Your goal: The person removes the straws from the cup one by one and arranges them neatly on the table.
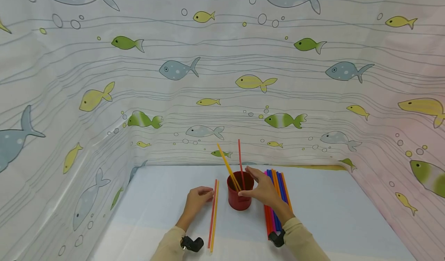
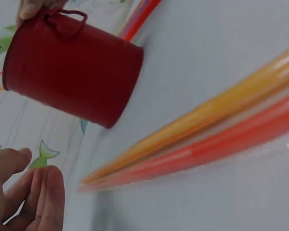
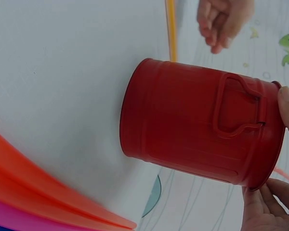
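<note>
A small red metal bucket [image 1: 240,203] with wire handles stands upright on the white table. My right hand [image 1: 263,188] grips its rim, thumb on the near side and fingers farther round, as the right wrist view also shows. Yellow straws [image 1: 226,162] and a red straw [image 1: 240,156] lean out of the bucket. To its left, a red straw [image 1: 212,216] and a yellow straw [image 1: 215,216] lie side by side on the table. My left hand [image 1: 197,200] is beside their far ends with its fingers loosely bent, holding nothing.
Right of the bucket, partly under my right forearm, lies a row of several straws [image 1: 272,220] in red, pink, blue and orange. A fish-patterned curtain [image 1: 222,118] surrounds the table's back and sides. Each wrist carries a black camera [image 1: 192,244].
</note>
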The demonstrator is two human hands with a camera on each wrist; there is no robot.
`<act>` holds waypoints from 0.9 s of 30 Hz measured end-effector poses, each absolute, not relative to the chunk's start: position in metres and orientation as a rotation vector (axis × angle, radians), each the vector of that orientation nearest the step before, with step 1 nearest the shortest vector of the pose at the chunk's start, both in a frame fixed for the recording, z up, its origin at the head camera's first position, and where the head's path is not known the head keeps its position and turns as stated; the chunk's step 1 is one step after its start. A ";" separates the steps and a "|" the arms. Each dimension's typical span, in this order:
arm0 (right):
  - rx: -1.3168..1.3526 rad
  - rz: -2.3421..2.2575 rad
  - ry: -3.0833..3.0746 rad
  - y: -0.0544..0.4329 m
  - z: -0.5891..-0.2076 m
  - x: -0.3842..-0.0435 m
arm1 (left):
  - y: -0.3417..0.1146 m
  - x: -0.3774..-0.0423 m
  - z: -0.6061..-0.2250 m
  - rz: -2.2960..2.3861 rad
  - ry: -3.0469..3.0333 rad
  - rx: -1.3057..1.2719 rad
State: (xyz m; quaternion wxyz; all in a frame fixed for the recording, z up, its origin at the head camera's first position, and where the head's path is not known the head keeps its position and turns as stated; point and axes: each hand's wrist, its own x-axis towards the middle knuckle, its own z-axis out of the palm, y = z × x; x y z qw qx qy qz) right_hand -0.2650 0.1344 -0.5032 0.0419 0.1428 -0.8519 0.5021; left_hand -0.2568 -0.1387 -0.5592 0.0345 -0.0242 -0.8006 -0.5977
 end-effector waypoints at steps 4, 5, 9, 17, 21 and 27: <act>0.435 1.544 -2.604 0.134 -0.503 -0.265 | -0.130 -0.261 -0.542 -1.903 -2.384 -0.115; 0.433 1.545 -2.602 0.134 -0.503 -0.265 | -0.128 -0.263 -0.539 -1.907 -2.369 -0.130; 0.425 1.545 -2.601 0.134 -0.504 -0.265 | -0.120 -0.272 -0.533 -1.922 -2.325 -0.167; 0.434 1.554 -2.595 0.135 -0.504 -0.265 | -0.104 -0.266 -0.490 -1.995 -2.228 -0.297; 0.442 1.553 -2.587 0.134 -0.505 -0.265 | -0.096 -0.263 -0.477 -2.007 -2.199 -0.329; 0.467 1.559 -2.570 0.135 -0.507 -0.265 | -0.088 -0.279 -0.487 -2.035 -2.191 -0.280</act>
